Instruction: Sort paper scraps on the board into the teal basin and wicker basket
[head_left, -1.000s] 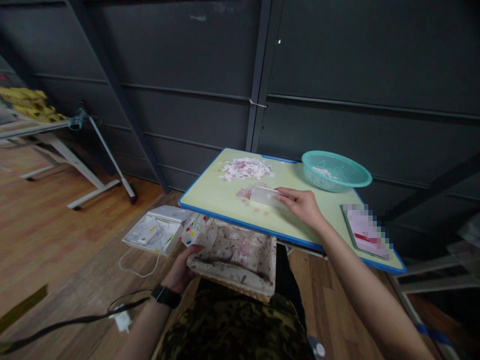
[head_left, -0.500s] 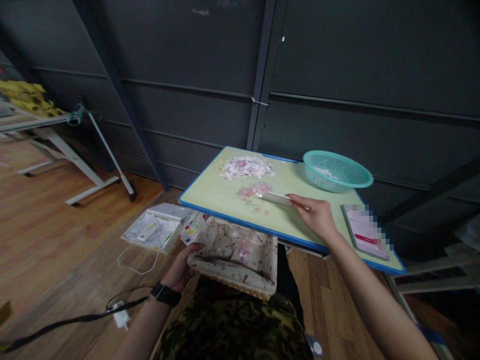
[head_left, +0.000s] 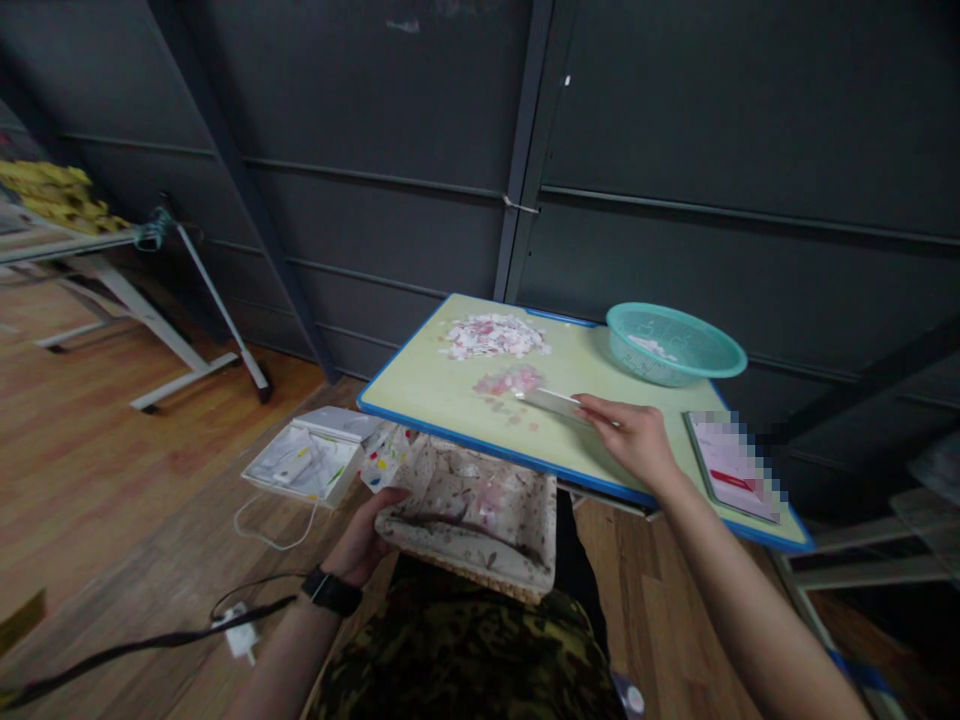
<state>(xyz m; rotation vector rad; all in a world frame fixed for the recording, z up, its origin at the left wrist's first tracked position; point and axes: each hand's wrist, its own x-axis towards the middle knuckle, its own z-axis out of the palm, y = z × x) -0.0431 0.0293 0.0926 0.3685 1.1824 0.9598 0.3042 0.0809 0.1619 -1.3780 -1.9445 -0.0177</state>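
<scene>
My right hand (head_left: 636, 438) rests on the small green table (head_left: 435, 385) and grips a flat white card-like scraper (head_left: 550, 401), its edge beside a small heap of pink and white paper bits (head_left: 508, 381). A larger heap of paper bits (head_left: 491, 336) lies farther back. My left hand (head_left: 365, 537) holds the left rim of a speckled shallow tray (head_left: 472, 510) just below the table's blue front edge, with some pink bits in it.
A teal plastic basket (head_left: 673, 343) stands at the table's back right. A booklet (head_left: 731, 465) lies at the right edge. On the wooden floor to the left are a white box (head_left: 307, 460), a cable with a charger (head_left: 240, 638), and a folding stand (head_left: 161, 330).
My right hand drew back toward me and tilted the scraper, uncovering the small heap of bits it had been over. The left hand and tray stayed put.
</scene>
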